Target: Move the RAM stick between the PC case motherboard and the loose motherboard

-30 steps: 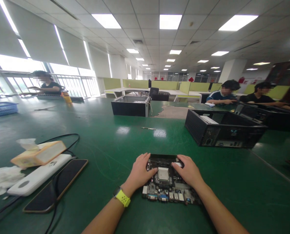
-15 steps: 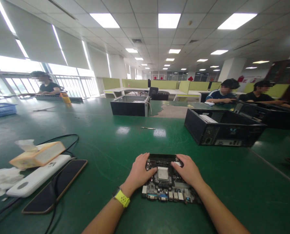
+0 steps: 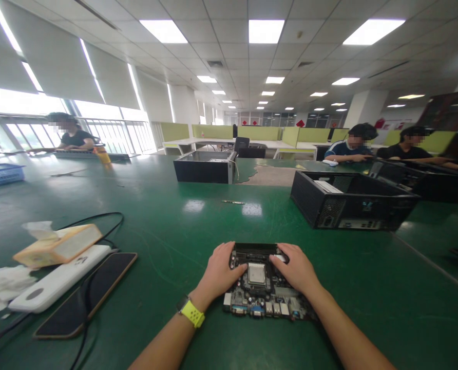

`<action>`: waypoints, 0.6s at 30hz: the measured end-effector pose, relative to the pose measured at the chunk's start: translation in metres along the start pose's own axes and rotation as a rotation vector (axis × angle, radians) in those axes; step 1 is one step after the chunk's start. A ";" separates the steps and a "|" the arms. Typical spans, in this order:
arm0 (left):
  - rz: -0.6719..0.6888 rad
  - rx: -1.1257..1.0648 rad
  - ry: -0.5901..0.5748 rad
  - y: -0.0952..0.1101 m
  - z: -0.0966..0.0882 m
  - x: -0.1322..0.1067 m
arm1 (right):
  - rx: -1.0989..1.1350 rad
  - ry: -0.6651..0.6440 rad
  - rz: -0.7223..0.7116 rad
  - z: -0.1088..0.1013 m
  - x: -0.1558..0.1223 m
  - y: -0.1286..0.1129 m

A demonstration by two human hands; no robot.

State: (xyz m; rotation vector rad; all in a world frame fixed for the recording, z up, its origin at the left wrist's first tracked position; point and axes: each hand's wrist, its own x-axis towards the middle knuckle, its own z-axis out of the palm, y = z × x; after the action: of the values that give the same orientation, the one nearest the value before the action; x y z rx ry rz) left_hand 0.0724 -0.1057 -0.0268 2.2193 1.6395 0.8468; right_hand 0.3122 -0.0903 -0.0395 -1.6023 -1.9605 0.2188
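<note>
A dark computer motherboard (image 3: 248,294) lies on the green table in front of me, its row of ports toward my body. A square silver processor (image 3: 256,274) sits in the socket near its middle. My left hand (image 3: 221,270) grips the board's left edge, thumb over the top beside the socket. On the opposite side my right hand (image 3: 296,267) holds the right edge, with its thumb reaching inward over the board. The fingertips of both hands are hidden at the far edge. Beyond the board lies a thin green memory stick (image 3: 232,202).
Left stand a phone (image 3: 86,295), a white power strip (image 3: 61,280) with cables and a tissue box (image 3: 59,245). Farther off are open computer cases (image 3: 352,200) (image 3: 205,168), a blue basket (image 3: 1,176) and an orange bottle (image 3: 101,154). Several people sit around the table.
</note>
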 end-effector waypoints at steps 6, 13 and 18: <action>0.033 0.006 0.014 -0.002 0.002 0.001 | -0.007 0.006 -0.007 0.000 0.000 0.000; 0.049 0.016 0.010 0.000 0.000 0.000 | -0.022 -0.004 0.004 0.001 -0.001 -0.001; 0.033 0.013 0.010 0.000 0.002 0.000 | -0.036 -0.006 0.010 0.000 -0.001 0.000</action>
State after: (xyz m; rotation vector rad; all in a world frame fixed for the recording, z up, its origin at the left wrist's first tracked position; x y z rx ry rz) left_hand 0.0736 -0.1055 -0.0279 2.2608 1.6214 0.8588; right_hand 0.3122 -0.0910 -0.0394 -1.6368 -1.9714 0.1934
